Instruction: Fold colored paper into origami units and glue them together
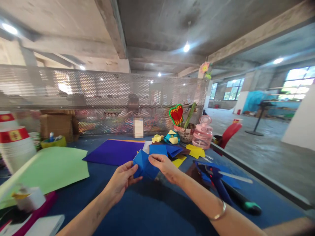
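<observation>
My forearms [197,190] reach over the blue table [128,216], above which my left hand [123,177] and right hand [166,166] pinch the folded blue paper [144,166] from either side; I seem mid-fold, and a crisp next crease would call for steady grips.

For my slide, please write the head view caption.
Left hand and right hand hold folded blue paper over a blue table.

- Left hand [121,179] pinches the left side of a folded blue paper [141,161]
- Right hand [166,166] grips its upper right edge
- Purple sheet [114,152] behind, pale green sheet [61,165] at left
- Glue gun [214,174] at right, pink bottle [202,135] beyond it
</observation>
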`<state>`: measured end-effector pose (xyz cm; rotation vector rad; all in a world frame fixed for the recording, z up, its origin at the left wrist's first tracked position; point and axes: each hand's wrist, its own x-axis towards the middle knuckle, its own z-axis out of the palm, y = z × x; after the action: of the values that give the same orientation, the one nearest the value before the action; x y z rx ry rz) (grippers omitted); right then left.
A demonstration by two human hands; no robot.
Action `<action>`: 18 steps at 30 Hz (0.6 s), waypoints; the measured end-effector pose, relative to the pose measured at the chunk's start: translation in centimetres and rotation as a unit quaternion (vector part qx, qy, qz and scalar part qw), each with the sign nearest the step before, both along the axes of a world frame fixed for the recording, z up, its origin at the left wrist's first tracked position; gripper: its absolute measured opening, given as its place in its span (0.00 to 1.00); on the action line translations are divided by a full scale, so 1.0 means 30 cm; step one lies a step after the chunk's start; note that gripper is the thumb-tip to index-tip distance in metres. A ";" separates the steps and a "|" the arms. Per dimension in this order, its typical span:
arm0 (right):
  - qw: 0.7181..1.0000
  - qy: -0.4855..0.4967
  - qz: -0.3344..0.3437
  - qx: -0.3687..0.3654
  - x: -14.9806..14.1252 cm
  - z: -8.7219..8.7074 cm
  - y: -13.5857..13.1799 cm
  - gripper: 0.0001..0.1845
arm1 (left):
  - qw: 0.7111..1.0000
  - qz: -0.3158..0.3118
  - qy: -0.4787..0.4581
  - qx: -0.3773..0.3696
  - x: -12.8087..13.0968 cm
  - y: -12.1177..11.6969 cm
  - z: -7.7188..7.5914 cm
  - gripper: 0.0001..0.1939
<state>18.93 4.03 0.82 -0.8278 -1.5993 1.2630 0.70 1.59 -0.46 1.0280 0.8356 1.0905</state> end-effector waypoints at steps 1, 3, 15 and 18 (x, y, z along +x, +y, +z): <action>1.000 0.002 0.007 -0.005 0.000 -0.005 0.000 0.21 | 1.000 0.004 0.002 -0.001 -0.006 0.000 -0.002 0.15; 1.000 0.006 0.022 -0.018 -0.002 -0.017 0.002 0.21 | 1.000 0.010 0.011 0.003 -0.013 0.001 -0.007 0.17; 0.999 -0.012 0.038 0.017 -0.018 -0.030 -0.013 0.19 | 0.996 0.039 0.075 0.034 0.012 -0.004 -0.025 0.27; 0.998 -0.025 0.035 0.040 -0.018 -0.027 -0.015 0.18 | 0.996 0.030 0.081 0.028 0.015 -0.011 -0.021 0.28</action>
<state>18.40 3.58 0.01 -0.7638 -1.7214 1.2267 1.14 1.26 -1.10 1.1560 0.9768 1.0968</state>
